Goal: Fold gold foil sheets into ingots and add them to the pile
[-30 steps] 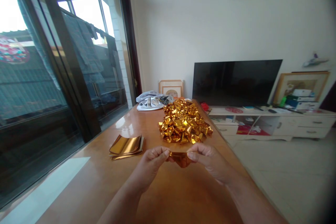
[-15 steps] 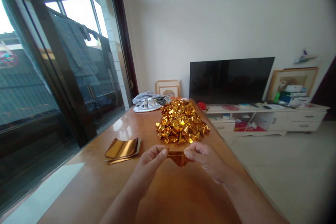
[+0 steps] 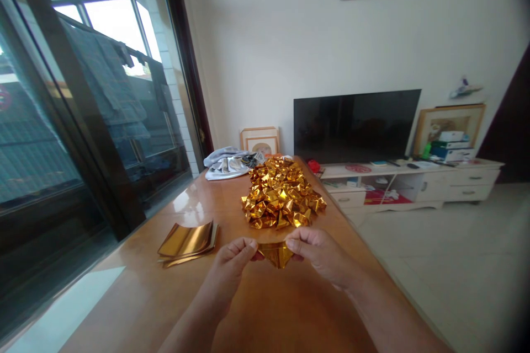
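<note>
A folded piece of gold foil paper [image 3: 275, 254] is stretched between my two hands above the table, its lower edge coming to a blunt point. My left hand [image 3: 235, 259] pinches its left end between thumb and fingers. At the right end, my right hand [image 3: 317, 251] pinches it the same way. Just beyond my hands lies a heap of folded gold foil pieces [image 3: 281, 193]. To the left of my left hand sits a stack of flat gold foil sheets [image 3: 188, 240], slightly curled.
The brown wooden table [image 3: 265, 309] runs away from me. A pale sheet [image 3: 74, 309] lies at its left edge, and a grey cloth bundle [image 3: 227, 164] at its far end. Beyond stand a white cabinet [image 3: 439, 187] and a television [image 3: 356, 126]. Glass doors [image 3: 111, 94] are at left.
The gold foil paper has tilted so more of its pointed lower face shows. Both hands keep their pinch on its ends. The view has turned slightly right.
</note>
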Action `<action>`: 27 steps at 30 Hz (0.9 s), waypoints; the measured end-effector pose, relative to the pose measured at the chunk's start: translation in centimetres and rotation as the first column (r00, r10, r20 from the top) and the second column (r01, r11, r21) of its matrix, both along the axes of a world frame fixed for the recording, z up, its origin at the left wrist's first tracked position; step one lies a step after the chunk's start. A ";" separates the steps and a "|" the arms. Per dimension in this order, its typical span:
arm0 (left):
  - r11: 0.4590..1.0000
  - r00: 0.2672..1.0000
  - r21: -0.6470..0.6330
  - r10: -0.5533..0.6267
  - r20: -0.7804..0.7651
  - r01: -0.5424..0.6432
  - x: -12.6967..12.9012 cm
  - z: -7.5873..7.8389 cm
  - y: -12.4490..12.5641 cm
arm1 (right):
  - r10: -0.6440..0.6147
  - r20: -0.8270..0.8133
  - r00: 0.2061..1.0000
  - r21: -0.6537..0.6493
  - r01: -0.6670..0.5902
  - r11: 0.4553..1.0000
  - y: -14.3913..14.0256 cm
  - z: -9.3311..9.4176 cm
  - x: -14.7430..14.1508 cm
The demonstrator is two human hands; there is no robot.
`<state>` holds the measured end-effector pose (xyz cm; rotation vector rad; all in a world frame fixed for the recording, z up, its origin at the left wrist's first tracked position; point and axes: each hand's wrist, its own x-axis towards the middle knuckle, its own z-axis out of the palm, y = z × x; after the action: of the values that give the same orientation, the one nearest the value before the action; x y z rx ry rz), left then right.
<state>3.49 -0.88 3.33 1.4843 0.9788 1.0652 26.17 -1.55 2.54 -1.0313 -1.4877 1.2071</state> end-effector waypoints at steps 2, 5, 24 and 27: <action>1.000 0.999 -0.010 0.023 -0.026 -0.023 0.4 0.1 -0.2 | -0.018 0.044 0.999 0.013 0.018 1.000 0.2 -0.4 0.0; 0.998 0.997 0.026 0.061 -0.045 -0.060 1.1 0.1 -0.5 | -0.019 0.084 0.996 0.037 0.016 0.999 0.4 -0.8 -0.3; 0.994 0.995 -0.039 -0.097 0.040 0.098 1.0 -0.1 -0.7 | 0.027 -0.053 0.998 -0.015 -0.027 1.000 -0.3 -0.1 -0.5; 0.990 0.991 -0.057 -0.125 0.042 0.127 0.7 0.1 -0.6 | 0.028 -0.045 0.999 -0.005 -0.028 1.000 -0.1 -0.2 -0.3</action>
<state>4.20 -1.51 3.38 1.4522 0.8714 0.9622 25.85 -1.68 2.39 -0.9842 -1.4694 1.2464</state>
